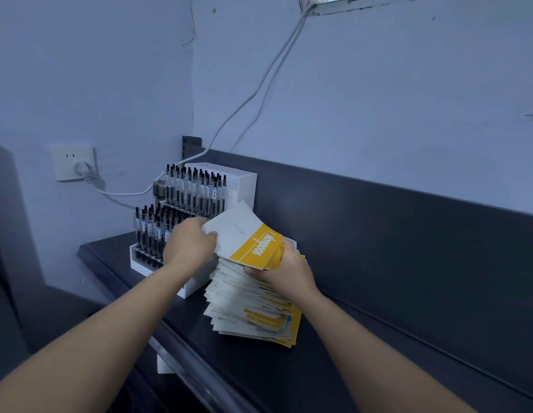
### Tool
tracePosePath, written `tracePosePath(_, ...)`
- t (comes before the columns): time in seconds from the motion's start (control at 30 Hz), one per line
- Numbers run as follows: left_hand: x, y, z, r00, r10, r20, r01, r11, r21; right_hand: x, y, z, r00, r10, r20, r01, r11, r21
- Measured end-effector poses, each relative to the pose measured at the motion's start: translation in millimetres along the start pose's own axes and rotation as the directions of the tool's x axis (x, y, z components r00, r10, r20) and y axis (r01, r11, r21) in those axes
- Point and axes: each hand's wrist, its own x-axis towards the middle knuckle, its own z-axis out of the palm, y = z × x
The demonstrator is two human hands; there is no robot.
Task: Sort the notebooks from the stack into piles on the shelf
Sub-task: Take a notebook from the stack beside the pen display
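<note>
A tall, uneven stack of notebooks (253, 305) with white and yellow covers stands on the dark shelf (363, 338). Its top white-and-yellow notebook (244, 236) is lifted and tilted above the stack. My left hand (190, 244) grips that notebook's left edge, thumb on the cover. My right hand (284, 271) holds the yellow end of it, with fingers curled under the cover at the top of the stack.
A white tiered rack of black pens (182, 210) stands just left of the stack, close to my left hand. A wall socket (74, 163) with a white cable (259, 87) sits behind. The shelf runs right along a dark back panel (408, 234).
</note>
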Motion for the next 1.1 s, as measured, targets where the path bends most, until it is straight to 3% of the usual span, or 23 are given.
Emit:
tracePosePath(0.13,-7.4,0.3,-5.0,1.000,-0.010,-0.004,0.010,1.000,0.006,1.2,-1.1,8.0,1.000,0.003,0.029,0.001,0.987,-0.158)
tracePosePath(0.23,-10.0,0.1,-9.3,1.000,-0.019,-0.009,0.018,1.000,-0.024,-1.0,-1.7,9.5,0.999,-0.038,0.033,0.044,0.983,-0.179)
tracePosePath(0.3,-10.3,-0.5,-13.8,0.999,-0.026,-0.027,0.024,0.998,-0.056,-2.6,-1.8,7.7,0.998,-0.057,0.035,0.060,0.992,-0.108)
tracePosePath(0.43,-13.4,0.0,-20.2,0.996,-0.020,-0.091,0.012,0.997,-0.080,-5.9,-2.4,3.2,0.998,0.027,0.062,-0.040,0.975,0.218)
tracePosePath(0.5,-16.4,1.0,-20.6,0.993,-0.039,-0.110,0.023,0.989,-0.147,-10.4,-5.6,2.8,0.997,0.039,0.069,-0.056,0.964,0.261)
tracePosePath(0.63,-19.8,-2.2,-22.7,0.984,-0.142,-0.111,0.093,0.927,-0.363,-15.3,-9.2,8.2,0.995,0.098,0.037,-0.100,0.992,0.079)
tracePosePath(0.73,-24.8,-2.6,-24.0,0.976,-0.187,-0.110,0.114,0.875,-0.470,-18.5,-10.0,11.0,0.998,0.058,0.027,-0.058,0.998,0.005)
tracePosePath(0.87,-38.2,7.5,-22.8,0.968,-0.218,-0.126,0.112,0.821,-0.561,-31.4,-18.4,6.8,0.996,0.083,-0.026,-0.072,0.958,0.279)
tracePosePath(1.0,-50.8,17.0,-12.9,0.975,-0.206,-0.086,0.107,0.769,-0.631,-50.3,-31.9,-5.6,0.982,0.189,-0.012,-0.144,0.787,0.600)
tracePosePath(1.1,-67.2,28.9,-3.0,0.987,-0.154,-0.049,0.085,0.754,-0.651,-68.7,-34.6,-12.0,0.981,0.156,-0.113,-0.067,0.824,0.562)
